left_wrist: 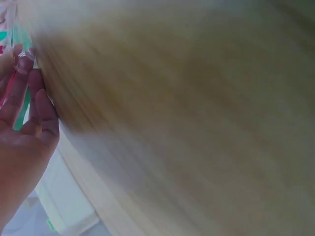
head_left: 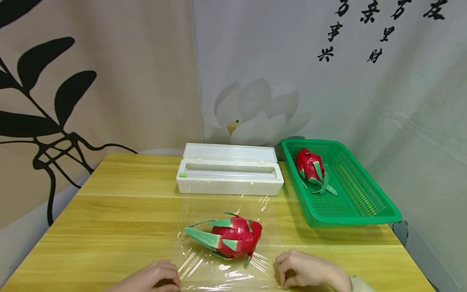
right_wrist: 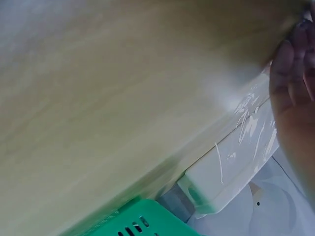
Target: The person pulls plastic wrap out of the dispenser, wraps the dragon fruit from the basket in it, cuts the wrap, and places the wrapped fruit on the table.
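Note:
A sheet of cling film (head_left: 233, 278) stretches toward me from the white dispenser box (head_left: 230, 186). On the film lies a red dragon fruit (head_left: 237, 235), its green leaf tips pointing left. My left hand (head_left: 157, 278) pinches the sheet's near left corner; the left wrist view shows clear film (left_wrist: 25, 58) at the fingertips of that hand (left_wrist: 29, 123). At the near right corner, the curled fingers of my right hand (head_left: 304, 269) pinch the other end of the edge. In the right wrist view this hand (right_wrist: 295, 93) is partly cut off by the frame.
The box's lid (head_left: 230, 152) stands raised at the back, with a film roll (head_left: 230, 174) inside. To the right, a green basket (head_left: 365, 221) holds a second dragon fruit (head_left: 310, 164). A printed curtain (head_left: 146, 81) hangs behind the wooden table (head_left: 91, 227).

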`<state>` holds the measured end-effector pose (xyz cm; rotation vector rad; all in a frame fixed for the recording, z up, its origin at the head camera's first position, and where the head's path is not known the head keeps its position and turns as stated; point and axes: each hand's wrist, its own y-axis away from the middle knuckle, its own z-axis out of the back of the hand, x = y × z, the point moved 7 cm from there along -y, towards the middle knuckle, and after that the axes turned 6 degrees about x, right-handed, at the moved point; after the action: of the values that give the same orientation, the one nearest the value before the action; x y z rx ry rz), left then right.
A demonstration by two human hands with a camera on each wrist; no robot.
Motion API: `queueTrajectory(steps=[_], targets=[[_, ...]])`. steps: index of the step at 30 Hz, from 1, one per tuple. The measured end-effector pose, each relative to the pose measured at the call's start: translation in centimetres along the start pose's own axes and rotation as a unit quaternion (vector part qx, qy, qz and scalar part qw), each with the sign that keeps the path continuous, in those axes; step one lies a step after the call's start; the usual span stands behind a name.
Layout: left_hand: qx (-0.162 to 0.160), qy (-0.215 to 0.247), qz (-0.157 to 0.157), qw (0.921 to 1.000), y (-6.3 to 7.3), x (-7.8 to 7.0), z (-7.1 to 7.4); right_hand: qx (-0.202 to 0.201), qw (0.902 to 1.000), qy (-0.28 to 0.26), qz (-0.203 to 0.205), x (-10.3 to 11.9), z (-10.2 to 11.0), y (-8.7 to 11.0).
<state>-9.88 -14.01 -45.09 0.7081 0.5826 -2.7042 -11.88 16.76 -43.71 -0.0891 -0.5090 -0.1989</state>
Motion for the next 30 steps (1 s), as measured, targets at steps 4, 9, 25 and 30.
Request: queueTrajectory(steps=[4, 9, 25, 30], targets=[[0.002, -0.003, 0.002, 1.0000, -0.1, 0.0, 0.0, -0.008, 0.9997, 0.015, -0.019, -0.2, 0.3, -0.1], [0.015, 0.017, 0.051, 0.9984, -0.3, 0.0, 0.6, -0.040, 0.9982, 0.025, -0.036, 0.0, 2.4, -0.2], [-0.193, -0.132, 0.154, 0.9601, -2.9, -0.6, 6.2, -0.244, 0.9661, 0.015, -0.083, -1.6, 7.7, -1.8], [-0.232, -0.170, 0.198, 0.9371, -4.1, 0.2, 6.4, -0.303, 0.9439, 0.038, -0.127, -1.9, 7.5, -2.3]])
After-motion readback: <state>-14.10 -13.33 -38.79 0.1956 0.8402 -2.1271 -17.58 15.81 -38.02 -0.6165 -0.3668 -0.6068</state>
